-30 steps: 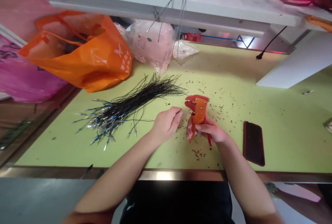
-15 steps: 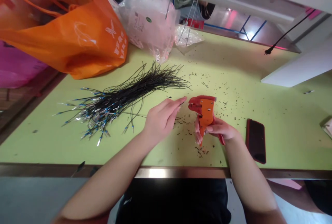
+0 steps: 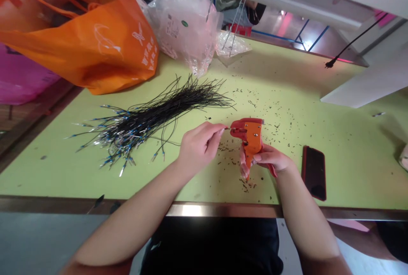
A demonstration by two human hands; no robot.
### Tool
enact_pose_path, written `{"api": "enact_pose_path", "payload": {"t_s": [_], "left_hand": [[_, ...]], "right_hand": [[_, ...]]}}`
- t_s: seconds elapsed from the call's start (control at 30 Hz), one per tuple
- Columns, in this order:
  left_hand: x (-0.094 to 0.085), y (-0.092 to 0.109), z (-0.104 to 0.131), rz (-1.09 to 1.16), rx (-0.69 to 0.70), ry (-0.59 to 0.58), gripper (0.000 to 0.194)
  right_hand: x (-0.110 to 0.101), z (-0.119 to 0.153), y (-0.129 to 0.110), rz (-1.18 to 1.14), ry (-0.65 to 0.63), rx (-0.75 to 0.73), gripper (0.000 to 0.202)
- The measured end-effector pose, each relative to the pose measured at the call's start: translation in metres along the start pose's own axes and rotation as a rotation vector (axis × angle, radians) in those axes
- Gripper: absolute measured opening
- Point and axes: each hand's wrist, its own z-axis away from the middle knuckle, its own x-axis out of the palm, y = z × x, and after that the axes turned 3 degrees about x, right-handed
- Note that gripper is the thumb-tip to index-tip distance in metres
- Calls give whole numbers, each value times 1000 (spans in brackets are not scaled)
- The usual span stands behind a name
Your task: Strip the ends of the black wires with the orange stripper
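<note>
My right hand (image 3: 267, 159) is wrapped round the handles of an orange and red wire stripper (image 3: 253, 135), held upright above the table with its jaws facing left. My left hand (image 3: 201, 143) pinches a thin black wire (image 3: 226, 128) between thumb and fingertips. The wire's end reaches the stripper's jaws; how far in it sits I cannot tell. Left of my hands lies a large bundle of black wires (image 3: 168, 107), with blue and silvery terminals at its near left end. Small dark scraps (image 3: 247, 185) are scattered under and around the stripper.
A red-edged phone (image 3: 314, 173) lies to the right on the green table (image 3: 350, 139). An orange bag (image 3: 121, 45) and clear plastic bags (image 3: 185, 24) stand at the back left. A white panel (image 3: 366, 79) rises at the right, with a black plug (image 3: 330, 63) hanging near it.
My left fingers have closed into a pinch, and the wire now meets the stripper's jaws. The stripper has shifted very slightly left in my right hand's grip.
</note>
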Motion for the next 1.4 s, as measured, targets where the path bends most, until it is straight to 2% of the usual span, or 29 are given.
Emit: {"api": "enact_pose_path", "payload": {"t_s": [0.17,0.57,0.77,0.93,1.17,1.3,1.4], "left_hand": [[-1,2,2,-4,-6,-52,23],[-2,2,5,-150,-6,-89,24],[-1,2,5,-138,11,-61,21],[-1,2,4,-157,27,-34,19],[-5,-1,3,-114,-61,-65,22],[-5,-1,3,-88,-64,-12,23],[-5,-1,2,-69,-30,32,25]], "right_hand": [[-3,-2,4,43,-23,15,45],[0,-5,6,112,39,-15,50],[1,-7,7,94,54,1,50],[4,-13,12,106,61,-56,51],[19,-23,22,36,126,-113,56],[29,-27,27,-34,154,-123,60],[31,-29,28,-57,107,-136,58]]}}
